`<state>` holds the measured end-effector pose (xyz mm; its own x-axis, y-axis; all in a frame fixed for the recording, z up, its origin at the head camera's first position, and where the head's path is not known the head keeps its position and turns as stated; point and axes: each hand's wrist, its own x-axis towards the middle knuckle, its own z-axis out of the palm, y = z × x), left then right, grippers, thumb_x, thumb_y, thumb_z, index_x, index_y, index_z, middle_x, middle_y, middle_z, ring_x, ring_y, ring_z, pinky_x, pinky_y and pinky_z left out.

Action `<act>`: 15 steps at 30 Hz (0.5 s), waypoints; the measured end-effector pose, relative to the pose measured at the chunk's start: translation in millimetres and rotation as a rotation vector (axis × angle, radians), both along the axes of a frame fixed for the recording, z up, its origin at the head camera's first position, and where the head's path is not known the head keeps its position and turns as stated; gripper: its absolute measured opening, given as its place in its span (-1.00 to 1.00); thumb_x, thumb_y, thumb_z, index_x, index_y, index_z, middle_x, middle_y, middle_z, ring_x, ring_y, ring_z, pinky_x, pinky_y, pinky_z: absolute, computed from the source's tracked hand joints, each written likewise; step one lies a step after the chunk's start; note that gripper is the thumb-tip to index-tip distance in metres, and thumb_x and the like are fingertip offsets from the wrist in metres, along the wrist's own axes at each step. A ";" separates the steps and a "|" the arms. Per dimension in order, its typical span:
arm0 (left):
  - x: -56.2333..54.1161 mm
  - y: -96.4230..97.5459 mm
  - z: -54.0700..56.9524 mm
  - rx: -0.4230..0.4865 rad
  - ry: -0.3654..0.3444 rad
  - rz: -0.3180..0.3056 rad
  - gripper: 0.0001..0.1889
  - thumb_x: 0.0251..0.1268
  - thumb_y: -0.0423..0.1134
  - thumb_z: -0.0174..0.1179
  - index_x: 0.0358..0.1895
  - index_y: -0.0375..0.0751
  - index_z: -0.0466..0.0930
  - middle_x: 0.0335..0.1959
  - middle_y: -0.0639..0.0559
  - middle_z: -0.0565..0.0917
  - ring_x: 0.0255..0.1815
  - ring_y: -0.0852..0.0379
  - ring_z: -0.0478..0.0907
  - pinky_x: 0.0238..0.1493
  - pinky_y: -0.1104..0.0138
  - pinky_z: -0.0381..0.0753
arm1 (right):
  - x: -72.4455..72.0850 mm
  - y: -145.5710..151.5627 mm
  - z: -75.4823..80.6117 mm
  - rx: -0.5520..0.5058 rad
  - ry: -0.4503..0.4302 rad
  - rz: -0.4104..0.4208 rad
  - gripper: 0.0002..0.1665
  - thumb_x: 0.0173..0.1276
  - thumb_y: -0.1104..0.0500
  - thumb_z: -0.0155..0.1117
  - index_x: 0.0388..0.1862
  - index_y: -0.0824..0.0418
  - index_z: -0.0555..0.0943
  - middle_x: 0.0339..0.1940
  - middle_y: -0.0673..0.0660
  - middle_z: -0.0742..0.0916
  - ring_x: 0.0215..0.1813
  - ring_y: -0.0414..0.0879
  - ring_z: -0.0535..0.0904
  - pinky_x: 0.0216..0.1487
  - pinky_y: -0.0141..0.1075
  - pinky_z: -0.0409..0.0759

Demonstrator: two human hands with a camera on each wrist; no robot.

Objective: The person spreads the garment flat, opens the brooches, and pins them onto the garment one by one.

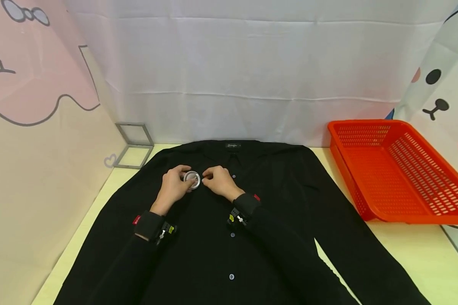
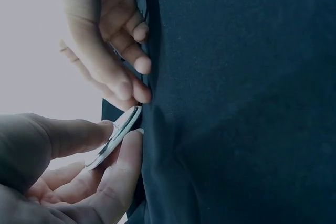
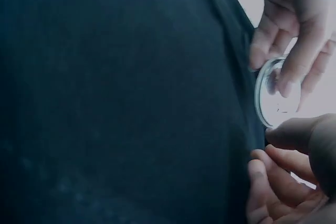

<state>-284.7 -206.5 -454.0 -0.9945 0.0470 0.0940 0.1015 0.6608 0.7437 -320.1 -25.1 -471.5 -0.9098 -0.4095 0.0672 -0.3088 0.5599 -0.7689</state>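
A round silver pin-back badge (image 1: 192,180) is held with its metal back and pin turned up in the head view. My left hand (image 1: 172,185) pinches it, thumb on the back and fingers beneath. Edge-on, the badge (image 2: 116,136) shows tilted in the left wrist view. My right hand (image 1: 220,183) hovers just right of the badge, its fingers slightly bent and apart from the thumb, with no object visible between them. Both hands are over the upper chest of a black button-up shirt (image 1: 278,186) that lies spread out, collar away from me.
An orange-red plastic basket (image 1: 412,216) stands at the right, beside the shirt's sleeve. At the back left, a grey hinged frame (image 1: 133,146) leans against the curtain. White cloth (image 1: 229,63) hangs behind the pale yellow table (image 1: 416,245).
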 end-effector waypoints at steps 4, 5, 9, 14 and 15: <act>-4.3 3.5 0.3 0.006 -0.006 -0.005 -0.64 0.36 -0.39 0.35 0.18 -0.41 0.62 -0.07 -0.39 0.76 -0.49 -0.01 0.76 -0.44 0.30 0.75 | -4.1 1.0 -2.2 0.033 0.014 -0.048 -0.71 0.52 0.24 0.26 0.12 0.31 0.72 -0.07 0.23 0.79 -0.12 0.05 0.71 -0.08 -0.21 0.67; -5.4 4.5 0.7 0.008 -0.011 -0.009 -0.65 0.37 -0.39 0.35 0.17 -0.40 0.63 -0.07 -0.39 0.76 -0.49 -0.01 0.76 -0.44 0.30 0.75 | -5.1 1.6 -2.6 0.039 0.013 -0.065 -0.71 0.52 0.24 0.27 0.12 0.30 0.72 -0.08 0.22 0.79 -0.12 0.04 0.70 -0.09 -0.21 0.66; -8.4 8.2 1.6 -0.004 -0.022 -0.014 -0.66 0.37 -0.39 0.34 0.17 -0.40 0.62 -0.08 -0.39 0.75 -0.47 -0.03 0.75 -0.42 0.28 0.76 | -7.3 3.0 -4.5 0.039 -0.003 -0.101 -0.72 0.52 0.22 0.28 0.11 0.28 0.73 -0.10 0.20 0.77 -0.14 0.02 0.68 -0.10 -0.23 0.65; -7.9 10.7 0.2 -0.085 0.028 0.009 -0.66 0.37 -0.37 0.34 0.16 -0.36 0.61 -0.09 -0.35 0.75 -0.30 -0.14 0.73 -0.28 0.14 0.74 | -5.5 1.2 -5.8 0.051 0.004 -0.086 -0.73 0.52 0.20 0.30 0.09 0.28 0.75 -0.11 0.21 0.79 -0.15 0.01 0.70 -0.12 -0.25 0.67; -7.6 11.3 0.2 -0.100 0.043 0.011 -0.66 0.37 -0.36 0.34 0.16 -0.36 0.61 -0.10 -0.35 0.75 -0.27 -0.16 0.72 -0.24 0.10 0.73 | -5.1 0.7 -6.0 0.058 0.012 -0.086 -0.73 0.51 0.20 0.30 0.08 0.28 0.75 -0.11 0.20 0.79 -0.16 0.01 0.70 -0.13 -0.26 0.67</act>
